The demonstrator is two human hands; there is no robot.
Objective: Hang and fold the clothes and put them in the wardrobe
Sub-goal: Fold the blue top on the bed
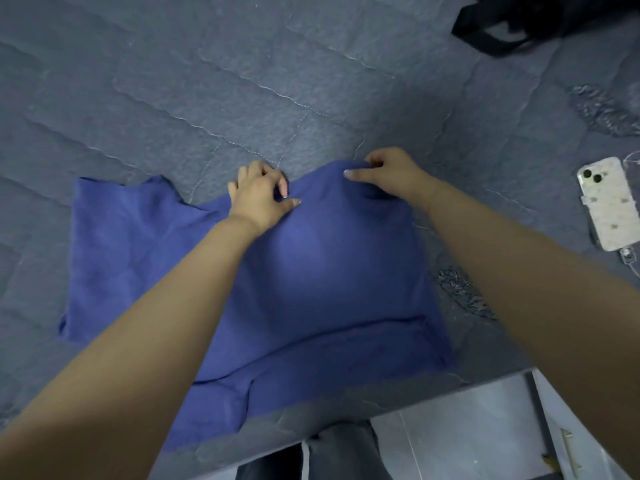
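Blue shirt (311, 289) lies spread on the grey quilted bed (173, 81), one sleeve out to the left, near hem at the bed edge. Left hand (258, 199) & right hand (391, 173) each pinch the shirt's far edge, fingers curled into the cloth, grip narrow on both. Phone (607, 202) w/ cable sits on the bed at right, black bag (540, 19) far right corner

1 blue shirt (332, 271), 1 phone (609, 204), 1 black bag (540, 19), 2 hands.
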